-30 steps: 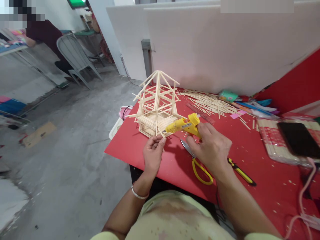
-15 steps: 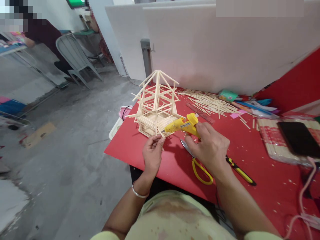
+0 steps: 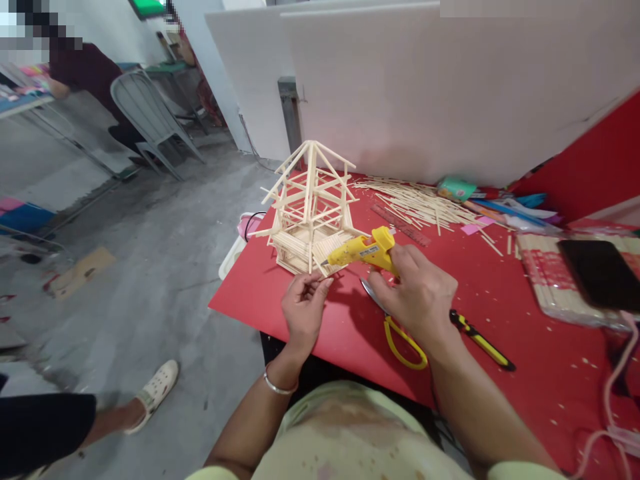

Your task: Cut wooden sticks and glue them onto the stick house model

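A small pavilion-like frame of thin wooden sticks (image 3: pixel 311 193) stands upright on the red tabletop, its peaked roof open. My right hand (image 3: pixel 423 283) grips a yellow glue gun (image 3: pixel 367 249), whose nozzle points left at the lower front of the frame. Just below that nozzle, my left hand (image 3: pixel 303 310) is closed in a pinch at the end of a thin wooden stick (image 3: pixel 319 264); its fingertips partly hide what they hold. Scissors with yellow handles (image 3: pixel 405 347) lie under my right hand, partly covered by it.
Right of my right hand lies a yellow-black utility knife (image 3: pixel 483 340). Loose sticks (image 3: pixel 415 200) and a ruler (image 3: pixel 400 225) are behind. A phone (image 3: pixel 597 273) rests on packaged sticks (image 3: pixel 540 280). A person sits near a grey chair (image 3: pixel 145 113); another person's foot in a clog (image 3: pixel 159 393) shows at left.
A person's leg and clog have come into view at lower left. My left hand has shifted slightly down from the frame; the glue gun stays nearly in place.
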Demonstrator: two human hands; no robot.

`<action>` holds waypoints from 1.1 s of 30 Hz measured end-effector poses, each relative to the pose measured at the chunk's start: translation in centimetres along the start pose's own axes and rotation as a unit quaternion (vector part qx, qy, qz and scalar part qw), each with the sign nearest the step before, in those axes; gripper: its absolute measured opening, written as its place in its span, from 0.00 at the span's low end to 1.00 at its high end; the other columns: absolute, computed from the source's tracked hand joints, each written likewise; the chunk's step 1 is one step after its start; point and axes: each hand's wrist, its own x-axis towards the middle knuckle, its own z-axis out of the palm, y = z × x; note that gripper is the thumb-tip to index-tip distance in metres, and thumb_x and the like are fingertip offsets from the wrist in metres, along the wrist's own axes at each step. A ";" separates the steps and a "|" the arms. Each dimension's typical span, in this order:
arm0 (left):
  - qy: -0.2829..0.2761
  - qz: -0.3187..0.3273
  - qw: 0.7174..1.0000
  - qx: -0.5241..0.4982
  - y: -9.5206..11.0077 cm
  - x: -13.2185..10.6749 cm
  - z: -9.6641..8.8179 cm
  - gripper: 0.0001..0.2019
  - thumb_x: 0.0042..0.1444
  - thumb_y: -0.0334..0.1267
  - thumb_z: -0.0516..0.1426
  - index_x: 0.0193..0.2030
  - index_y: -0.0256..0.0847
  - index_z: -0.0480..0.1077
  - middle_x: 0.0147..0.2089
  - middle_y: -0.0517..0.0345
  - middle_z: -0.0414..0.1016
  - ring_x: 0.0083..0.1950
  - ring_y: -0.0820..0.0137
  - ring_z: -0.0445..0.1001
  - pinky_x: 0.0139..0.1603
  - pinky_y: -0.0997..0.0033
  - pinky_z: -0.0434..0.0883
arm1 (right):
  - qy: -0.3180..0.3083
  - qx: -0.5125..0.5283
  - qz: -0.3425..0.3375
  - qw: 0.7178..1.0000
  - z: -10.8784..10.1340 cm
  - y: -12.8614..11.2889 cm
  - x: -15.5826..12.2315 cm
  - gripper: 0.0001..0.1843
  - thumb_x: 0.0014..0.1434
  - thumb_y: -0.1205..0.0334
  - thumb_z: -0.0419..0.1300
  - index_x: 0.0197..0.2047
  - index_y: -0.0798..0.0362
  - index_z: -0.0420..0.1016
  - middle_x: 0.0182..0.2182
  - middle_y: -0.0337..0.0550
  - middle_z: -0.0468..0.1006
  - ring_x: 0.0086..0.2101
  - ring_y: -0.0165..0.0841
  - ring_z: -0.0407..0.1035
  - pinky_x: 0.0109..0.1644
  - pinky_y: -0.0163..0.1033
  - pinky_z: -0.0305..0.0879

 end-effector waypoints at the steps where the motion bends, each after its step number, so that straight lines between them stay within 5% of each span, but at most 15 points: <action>1: 0.001 0.012 1.000 0.009 0.0 0.1 0.0 0.08 0.50 0.41 0.67 0.34 0.40 0.77 0.30 0.61 0.72 0.28 0.76 0.67 0.32 0.77 0.68 | -0.001 0.001 0.001 1.000 0.0 0.0 0.0 0.17 0.58 0.54 0.57 0.48 0.53 0.74 0.33 0.40 0.77 0.30 0.31 0.68 0.29 0.37 0.46; 33: 0.004 0.072 0.996 0.048 -1.1 0.7 -0.1 0.10 0.52 0.43 0.65 0.34 0.38 0.78 0.30 0.58 0.75 0.29 0.75 0.69 0.31 0.75 0.68 | -0.009 0.017 0.009 1.000 0.4 0.3 -0.2 0.17 0.59 0.54 0.55 0.46 0.53 0.74 0.34 0.42 0.77 0.31 0.31 0.67 0.28 0.37 0.44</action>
